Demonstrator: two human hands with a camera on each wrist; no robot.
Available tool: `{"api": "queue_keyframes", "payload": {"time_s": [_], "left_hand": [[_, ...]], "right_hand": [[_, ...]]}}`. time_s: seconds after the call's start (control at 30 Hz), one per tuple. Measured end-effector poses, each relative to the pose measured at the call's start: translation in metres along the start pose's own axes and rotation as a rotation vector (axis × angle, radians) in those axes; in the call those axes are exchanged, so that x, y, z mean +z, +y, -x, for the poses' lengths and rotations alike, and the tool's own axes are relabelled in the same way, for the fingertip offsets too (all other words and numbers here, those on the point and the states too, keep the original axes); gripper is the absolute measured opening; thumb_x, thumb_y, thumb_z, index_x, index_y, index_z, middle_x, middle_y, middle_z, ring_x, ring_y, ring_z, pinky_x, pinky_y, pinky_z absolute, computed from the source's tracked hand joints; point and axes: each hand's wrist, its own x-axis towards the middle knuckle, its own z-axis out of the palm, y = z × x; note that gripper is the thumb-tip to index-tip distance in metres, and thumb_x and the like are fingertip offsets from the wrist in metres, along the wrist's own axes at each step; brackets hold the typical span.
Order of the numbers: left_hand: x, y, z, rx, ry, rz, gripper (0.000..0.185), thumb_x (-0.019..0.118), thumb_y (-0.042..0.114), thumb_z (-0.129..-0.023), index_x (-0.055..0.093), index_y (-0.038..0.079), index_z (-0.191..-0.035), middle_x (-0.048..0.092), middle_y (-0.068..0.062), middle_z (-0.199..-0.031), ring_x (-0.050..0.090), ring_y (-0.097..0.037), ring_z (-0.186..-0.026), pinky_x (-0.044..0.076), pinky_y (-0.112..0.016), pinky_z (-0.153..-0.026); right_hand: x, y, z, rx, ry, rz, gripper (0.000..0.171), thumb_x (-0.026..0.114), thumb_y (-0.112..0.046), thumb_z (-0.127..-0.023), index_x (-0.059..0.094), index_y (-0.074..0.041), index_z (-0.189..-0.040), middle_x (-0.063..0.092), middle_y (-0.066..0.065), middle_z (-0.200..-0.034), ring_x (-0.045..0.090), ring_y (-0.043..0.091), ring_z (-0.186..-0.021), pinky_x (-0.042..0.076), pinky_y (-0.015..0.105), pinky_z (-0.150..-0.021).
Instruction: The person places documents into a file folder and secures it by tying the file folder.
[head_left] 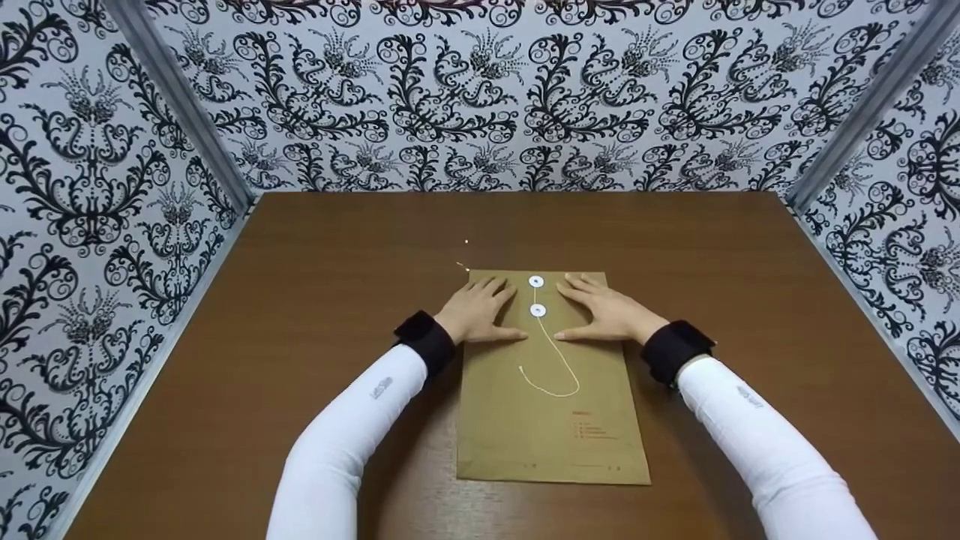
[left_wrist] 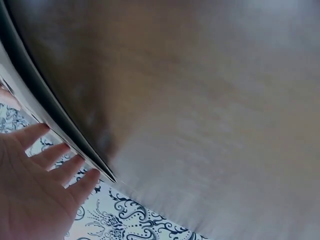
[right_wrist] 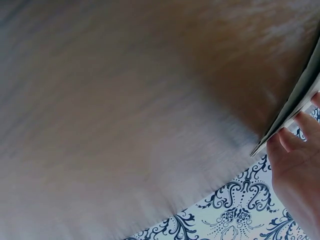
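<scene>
A brown paper string-tie envelope (head_left: 540,442) lies flat on the wooden table, its flap end away from me. Two white button discs (head_left: 538,310) sit one above the other near that end, and a pale string (head_left: 576,379) trails from them in a loose curve. My left hand (head_left: 480,311) rests with spread fingers on the upper left of the envelope. On the upper right, my right hand (head_left: 604,311) rests likewise, thumb toward the middle. Both wrist views show straight fingertips touching the envelope's surface (left_wrist: 65,132), seen nearly edge-on.
The brown table (head_left: 337,247) stretches out on both sides of the envelope. Patterned black-and-white walls (head_left: 480,90) stand behind it and at the sides. Tiny pale scraps (head_left: 463,265) lie just beyond the envelope's far left corner.
</scene>
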Motion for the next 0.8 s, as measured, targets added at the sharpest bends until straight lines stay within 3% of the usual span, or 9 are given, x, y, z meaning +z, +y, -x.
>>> {"api": "queue_keyframes", "payload": {"time_s": [0.37,0.8], "left_hand": [[-0.0008,-0.0045,-0.0051,0.002,-0.006,0.043,0.103,0.060,0.080,-0.083,0.032,0.019,-0.162,0.026,-0.011,-0.171,0.026,-0.032,-0.159,0.028,-0.052,-0.128],[0.0015,-0.0044,-0.0039,0.006,0.029,0.000,0.099,0.060,0.079,-0.084,0.036,0.022,-0.160,0.030,-0.009,-0.170,0.029,-0.030,-0.159,0.032,-0.050,-0.127]], "right_hand": [[-0.0017,-0.0018,-0.0005,0.002,-0.008,-0.002,0.099,0.071,-0.064,-0.086,0.034,-0.012,-0.160,0.020,0.017,-0.172,0.018,0.041,-0.160,0.027,0.060,-0.126],[-0.0043,-0.0071,-0.0005,0.033,0.013,-0.020,0.104,0.076,-0.063,-0.082,0.035,-0.005,-0.159,0.025,0.021,-0.170,0.024,0.042,-0.158,0.028,0.060,-0.125]]}}
